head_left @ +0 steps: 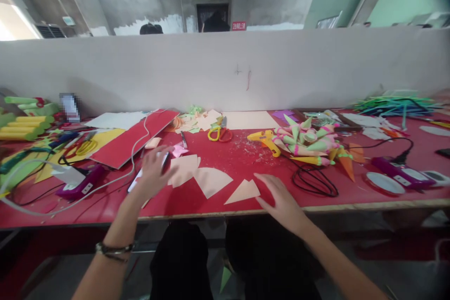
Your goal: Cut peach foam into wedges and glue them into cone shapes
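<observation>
My left hand (154, 173) hovers with its fingers spread, slightly blurred, over a flat white-and-dark object (138, 182) that it partly hides. Just right of it lie peach paper pieces (184, 168). A fan-shaped sheet of peach paper (213, 182) rests flat near the table's front edge. Beside that is a folded peach paper piece (243, 191) with a pointed left end. My right hand (281, 199) is open at this piece's right end, thumb and forefinger apart; I cannot tell whether they touch it. Neither hand holds anything.
Yellow-and-red-handled scissors (221, 134) and a pink paper star (180, 150) lie beyond the papers. Right of them are a yellow glue gun (265, 141), bundled green-and-pink paper cones (305, 138) and a coiled black cord (312, 183). A red board (135, 138) and purple power strip (82, 185) lie left.
</observation>
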Action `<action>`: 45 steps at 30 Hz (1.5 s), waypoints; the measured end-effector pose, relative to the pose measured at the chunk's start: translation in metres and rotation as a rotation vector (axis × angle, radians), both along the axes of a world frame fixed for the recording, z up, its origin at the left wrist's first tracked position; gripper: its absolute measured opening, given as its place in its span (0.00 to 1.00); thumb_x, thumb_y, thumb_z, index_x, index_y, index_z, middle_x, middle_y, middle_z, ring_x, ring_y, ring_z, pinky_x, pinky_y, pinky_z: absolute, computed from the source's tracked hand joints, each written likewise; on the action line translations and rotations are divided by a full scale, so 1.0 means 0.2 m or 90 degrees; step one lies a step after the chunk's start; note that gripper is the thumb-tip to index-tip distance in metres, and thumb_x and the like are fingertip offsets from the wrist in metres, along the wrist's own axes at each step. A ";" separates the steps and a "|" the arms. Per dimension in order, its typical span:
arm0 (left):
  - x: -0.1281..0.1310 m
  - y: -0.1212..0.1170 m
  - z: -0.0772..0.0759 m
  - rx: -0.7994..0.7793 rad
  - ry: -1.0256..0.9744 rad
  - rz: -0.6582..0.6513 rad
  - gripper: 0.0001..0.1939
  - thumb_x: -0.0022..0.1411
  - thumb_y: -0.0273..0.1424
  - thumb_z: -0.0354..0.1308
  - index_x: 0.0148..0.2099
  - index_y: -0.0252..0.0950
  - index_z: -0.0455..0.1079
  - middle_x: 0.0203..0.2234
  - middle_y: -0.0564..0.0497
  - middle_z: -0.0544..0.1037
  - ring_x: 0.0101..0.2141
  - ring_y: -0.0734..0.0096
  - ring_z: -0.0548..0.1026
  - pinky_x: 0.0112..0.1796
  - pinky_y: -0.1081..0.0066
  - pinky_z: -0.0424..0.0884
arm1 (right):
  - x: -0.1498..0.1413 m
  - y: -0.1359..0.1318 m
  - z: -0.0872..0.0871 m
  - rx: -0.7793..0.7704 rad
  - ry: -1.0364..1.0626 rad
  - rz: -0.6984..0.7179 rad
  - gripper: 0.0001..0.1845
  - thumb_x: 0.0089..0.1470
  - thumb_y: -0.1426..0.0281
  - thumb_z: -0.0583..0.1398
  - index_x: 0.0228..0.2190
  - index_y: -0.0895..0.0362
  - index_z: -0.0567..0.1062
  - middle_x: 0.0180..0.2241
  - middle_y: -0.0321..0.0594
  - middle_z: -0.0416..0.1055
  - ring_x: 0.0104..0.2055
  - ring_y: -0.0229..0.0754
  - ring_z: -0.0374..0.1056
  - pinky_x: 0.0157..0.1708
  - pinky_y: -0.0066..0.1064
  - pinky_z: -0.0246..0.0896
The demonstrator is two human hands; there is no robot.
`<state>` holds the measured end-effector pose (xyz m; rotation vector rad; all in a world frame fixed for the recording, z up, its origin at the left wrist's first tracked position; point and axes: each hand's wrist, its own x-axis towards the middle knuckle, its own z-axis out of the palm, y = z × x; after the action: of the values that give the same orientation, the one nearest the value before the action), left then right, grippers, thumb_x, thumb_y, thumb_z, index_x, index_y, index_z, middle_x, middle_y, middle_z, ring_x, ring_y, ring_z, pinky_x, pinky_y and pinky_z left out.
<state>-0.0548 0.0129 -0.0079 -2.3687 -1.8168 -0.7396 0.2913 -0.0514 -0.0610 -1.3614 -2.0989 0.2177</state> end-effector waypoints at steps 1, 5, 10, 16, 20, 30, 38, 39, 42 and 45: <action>0.11 -0.01 0.01 -0.016 -0.003 -0.066 0.27 0.59 0.44 0.44 0.57 0.36 0.53 0.54 0.42 0.56 0.56 0.57 0.52 0.54 0.56 0.50 | -0.02 0.02 0.02 -0.009 -0.018 0.020 0.26 0.51 0.69 0.53 0.53 0.54 0.56 0.52 0.45 0.61 0.54 0.45 0.55 0.52 0.41 0.53; 0.53 -0.05 0.04 -0.114 -0.008 -0.258 0.28 0.58 0.45 0.46 0.58 0.40 0.52 0.56 0.44 0.55 0.56 0.60 0.51 0.54 0.57 0.50 | -0.09 0.11 0.04 -0.052 -0.113 0.082 0.25 0.49 0.74 0.54 0.50 0.53 0.61 0.49 0.44 0.65 0.52 0.45 0.58 0.54 0.49 0.42; 0.82 0.00 0.00 -0.214 -0.036 -0.347 0.29 0.57 0.46 0.47 0.59 0.41 0.51 0.57 0.45 0.54 0.57 0.56 0.49 0.54 0.55 0.51 | -0.07 0.17 0.04 -0.051 -0.184 0.061 0.13 0.48 0.77 0.53 0.36 0.57 0.72 0.38 0.45 0.72 0.46 0.47 0.65 0.52 0.54 0.39; 0.88 0.05 -0.03 -0.260 -0.098 -0.475 0.22 0.59 0.42 0.48 0.53 0.38 0.61 0.53 0.47 0.63 0.54 0.67 0.57 0.53 0.68 0.55 | 0.02 0.20 0.09 0.052 -0.049 0.090 0.11 0.52 0.76 0.51 0.35 0.55 0.71 0.37 0.42 0.71 0.42 0.43 0.65 0.47 0.43 0.52; 0.82 0.05 -0.06 -0.267 -0.107 -0.514 0.21 0.55 0.40 0.54 0.51 0.43 0.62 0.50 0.52 0.66 0.53 0.66 0.58 0.48 0.70 0.61 | 0.02 0.22 0.06 0.056 0.018 0.087 0.07 0.52 0.76 0.53 0.29 0.55 0.70 0.31 0.39 0.71 0.37 0.41 0.66 0.40 0.35 0.58; 0.73 0.09 -0.19 -0.236 -0.014 -0.411 0.10 0.60 0.30 0.48 0.40 0.36 0.69 0.30 0.50 0.69 0.32 0.71 0.68 0.33 0.73 0.64 | 0.02 0.24 -0.04 0.029 0.004 0.138 0.11 0.49 0.79 0.52 0.30 0.55 0.71 0.35 0.40 0.70 0.39 0.41 0.65 0.40 0.35 0.61; 0.74 0.02 -0.14 -0.209 0.096 -0.319 0.11 0.59 0.30 0.49 0.44 0.36 0.66 0.37 0.46 0.66 0.36 0.67 0.68 0.37 0.69 0.65 | 0.02 0.22 -0.06 0.020 -0.053 0.164 0.16 0.50 0.79 0.51 0.37 0.53 0.73 0.40 0.42 0.70 0.43 0.42 0.64 0.43 0.38 0.62; 0.75 0.01 -0.13 -0.217 0.109 -0.314 0.10 0.59 0.30 0.48 0.43 0.35 0.66 0.36 0.46 0.66 0.34 0.68 0.68 0.36 0.70 0.65 | 0.02 0.22 -0.06 0.019 -0.053 0.162 0.16 0.50 0.78 0.51 0.38 0.52 0.73 0.40 0.42 0.70 0.44 0.42 0.64 0.43 0.39 0.62; 0.76 0.00 -0.12 -0.251 0.128 -0.296 0.09 0.60 0.30 0.47 0.38 0.35 0.67 0.33 0.47 0.67 0.30 0.70 0.69 0.32 0.71 0.65 | 0.02 0.20 -0.06 0.010 -0.052 0.148 0.17 0.51 0.77 0.51 0.40 0.52 0.72 0.42 0.43 0.69 0.45 0.43 0.64 0.44 0.39 0.62; 0.76 0.01 -0.14 -0.260 0.091 -0.266 0.08 0.59 0.28 0.48 0.37 0.35 0.68 0.32 0.48 0.69 0.29 0.70 0.70 0.30 0.72 0.65 | 0.02 0.19 -0.05 -0.005 -0.052 0.117 0.17 0.50 0.77 0.52 0.40 0.53 0.72 0.44 0.44 0.66 0.47 0.43 0.63 0.46 0.38 0.61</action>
<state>0.0970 0.0145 -0.0355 -3.0224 -1.5512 -0.2182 0.2950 -0.0143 -0.0718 -1.2009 -2.2953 0.2495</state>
